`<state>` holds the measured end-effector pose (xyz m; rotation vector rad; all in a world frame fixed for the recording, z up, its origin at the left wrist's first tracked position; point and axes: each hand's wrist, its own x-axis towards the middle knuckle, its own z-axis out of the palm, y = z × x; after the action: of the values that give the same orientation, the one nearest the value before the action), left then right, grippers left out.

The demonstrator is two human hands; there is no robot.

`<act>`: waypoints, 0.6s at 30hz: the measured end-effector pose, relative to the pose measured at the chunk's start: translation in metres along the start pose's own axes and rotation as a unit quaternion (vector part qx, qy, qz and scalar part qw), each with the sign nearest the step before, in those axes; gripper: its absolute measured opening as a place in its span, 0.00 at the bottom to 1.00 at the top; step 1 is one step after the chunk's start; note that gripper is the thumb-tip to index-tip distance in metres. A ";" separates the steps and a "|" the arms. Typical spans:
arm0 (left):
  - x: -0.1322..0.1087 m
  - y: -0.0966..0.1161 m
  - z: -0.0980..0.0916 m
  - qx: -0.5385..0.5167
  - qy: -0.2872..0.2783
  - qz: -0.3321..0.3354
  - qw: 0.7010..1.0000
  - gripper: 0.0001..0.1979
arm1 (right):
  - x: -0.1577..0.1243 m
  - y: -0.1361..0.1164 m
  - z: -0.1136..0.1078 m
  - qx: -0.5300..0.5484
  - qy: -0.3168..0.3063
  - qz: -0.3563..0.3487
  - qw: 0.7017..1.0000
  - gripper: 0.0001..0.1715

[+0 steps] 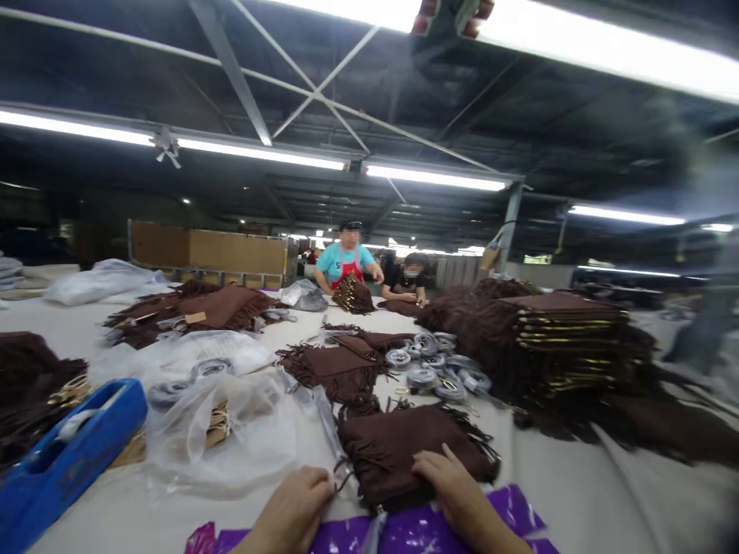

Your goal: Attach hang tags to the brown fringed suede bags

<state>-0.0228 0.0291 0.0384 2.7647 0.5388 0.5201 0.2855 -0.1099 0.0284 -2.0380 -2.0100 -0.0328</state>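
A brown fringed bag (pixel 416 446) lies flat on the table right in front of me. My right hand (pixel 450 481) rests on its lower right part, fingers stretched over the cloth. Left of the bag, my left hand (pixel 300 500) has its fingers curled together beside a thin dark cord (pixel 345 475); whatever they hold is hidden. Under my wrists and the bag's near edge lies shiny purple plastic (pixel 412 535). A strip of clear plastic wrap (pixel 328 419) runs along the bag's left side.
Wrapped grey strap coils (pixel 424 377) and more brown bags (pixel 329 369) lie beyond. A tall bag stack (pixel 566 338) stands right. On the left are a blue tape dispenser (pixel 75 462) and a clear plastic bag (pixel 231 438). Two people (pixel 346 265) work across the table (pixel 554 477).
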 end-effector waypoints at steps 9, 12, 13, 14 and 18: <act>0.004 -0.048 0.026 0.059 0.108 0.109 0.986 0.17 | -0.066 -0.040 -0.034 0.072 0.160 0.020 0.984 0.22; 0.009 -0.042 0.013 0.075 0.062 0.118 0.988 0.18 | -0.127 -0.025 -0.050 0.124 0.177 0.116 0.969 0.19; 0.010 -0.039 0.008 0.080 0.053 0.117 0.989 0.18 | -0.152 -0.016 -0.054 0.137 0.177 0.159 0.962 0.20; 0.010 -0.033 0.005 0.081 0.051 0.117 0.988 0.18 | -0.177 -0.007 -0.056 0.150 0.165 0.195 0.955 0.21; -0.002 0.021 0.009 0.037 0.074 0.153 0.985 0.17 | -0.265 0.004 -0.034 0.186 0.047 0.261 0.946 0.17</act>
<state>-0.0145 0.0073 0.0365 2.9115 0.1628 0.7947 0.2868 -0.3765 0.0052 -2.1837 -1.2482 0.3223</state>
